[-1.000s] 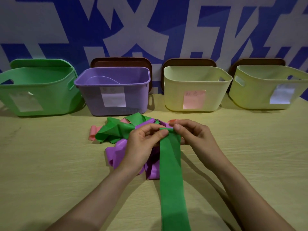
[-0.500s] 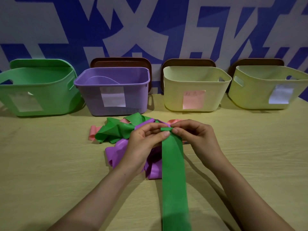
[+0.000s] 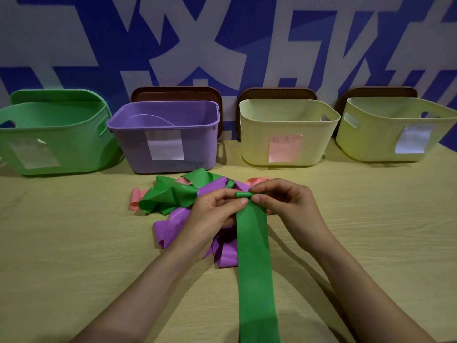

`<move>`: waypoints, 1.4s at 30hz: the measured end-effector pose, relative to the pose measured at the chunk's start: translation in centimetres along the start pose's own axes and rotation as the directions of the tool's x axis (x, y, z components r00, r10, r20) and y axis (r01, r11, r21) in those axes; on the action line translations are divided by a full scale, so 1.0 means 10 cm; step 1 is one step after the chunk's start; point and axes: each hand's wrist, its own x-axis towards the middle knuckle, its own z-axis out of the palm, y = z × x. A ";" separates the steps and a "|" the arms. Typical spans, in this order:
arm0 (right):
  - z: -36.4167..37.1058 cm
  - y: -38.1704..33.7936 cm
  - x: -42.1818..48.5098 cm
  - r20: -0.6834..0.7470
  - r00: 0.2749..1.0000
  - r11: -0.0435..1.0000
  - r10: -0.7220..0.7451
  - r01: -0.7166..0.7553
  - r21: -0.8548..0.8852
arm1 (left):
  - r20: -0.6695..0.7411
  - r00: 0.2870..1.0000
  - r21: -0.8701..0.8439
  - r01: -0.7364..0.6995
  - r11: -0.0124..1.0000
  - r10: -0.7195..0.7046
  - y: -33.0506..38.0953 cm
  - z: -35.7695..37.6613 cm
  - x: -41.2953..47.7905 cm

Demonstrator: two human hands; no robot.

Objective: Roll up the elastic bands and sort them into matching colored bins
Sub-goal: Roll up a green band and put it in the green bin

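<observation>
Early in the rolling of the long green band (image 3: 254,256), judging by the small tight roll (image 3: 243,194) at its far end and the long flat tail behind it. Pinching that roll from both sides: left hand (image 3: 212,214) with thumb and forefinger curled onto its left end, right hand (image 3: 284,201) with fingers curled over its right end, both grips closed on the band and on nothing else. To roll well, hold both pinches level for square-stacked turns, turn toward the near edge of the table (image 3: 61,243), feed the tail in under light tension, and stop the edges from creeping sideways into a cone. Worth raising the roll a little above the tangle beneath, to avoid winding in a loop of purple band (image 3: 173,224). Runs as a smooth, matte strip of even width from the middle of the table straight to the near edge and out of view there, flat and uncreased. Crosses over a pile of purple band, a crumpled second green band (image 3: 168,194) and a pink band (image 3: 134,199), all just in front of the purple bin (image 3: 163,144). Destined, presumably, for the green bin (image 3: 57,134) at the far left corner.
</observation>
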 end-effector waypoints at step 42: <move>-0.02 0.02 0.00 0.082 0.995 0.998 0.060 -0.060 0.006 | -0.050 0.990 0.034 -0.133 0.991 0.134 -0.03 -0.01 -0.01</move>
